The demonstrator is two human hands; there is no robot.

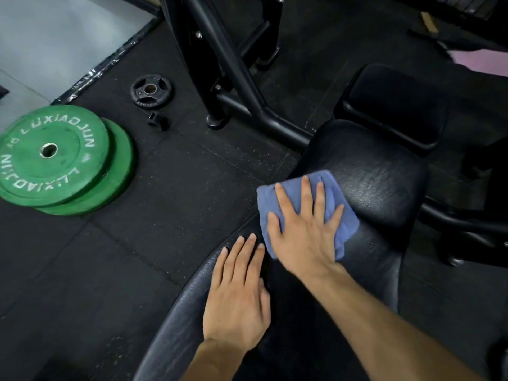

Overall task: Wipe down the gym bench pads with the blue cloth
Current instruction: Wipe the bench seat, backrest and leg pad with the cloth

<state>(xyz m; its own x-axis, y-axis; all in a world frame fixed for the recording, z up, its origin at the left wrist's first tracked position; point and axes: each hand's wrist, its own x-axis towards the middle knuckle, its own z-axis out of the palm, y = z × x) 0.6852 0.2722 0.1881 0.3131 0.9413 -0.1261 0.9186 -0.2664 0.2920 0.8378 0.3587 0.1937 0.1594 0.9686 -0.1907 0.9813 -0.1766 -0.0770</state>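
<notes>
Head view: the blue cloth (306, 213) lies folded across the gap between the bench's (379, 188) seat pad and its long back pad. The right hand (305, 235) presses it flat, fingers (305, 193) spread and straight. Beside the cloth, the left hand (237, 295) rests flat on the back pad, holding nothing. The cloth looks soft, light and limp; palm pressure should steer it better than pinching.

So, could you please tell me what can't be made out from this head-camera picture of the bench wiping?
- Pad surface under the blue cloth: covered by the cloth and the right hand.
- Near end of the long bench pad: cut off by the bottom edge.
- Pink item: cut off by the right edge, so I cannot identify it.
- Lower green plate: mostly hidden by the upper one.
</notes>
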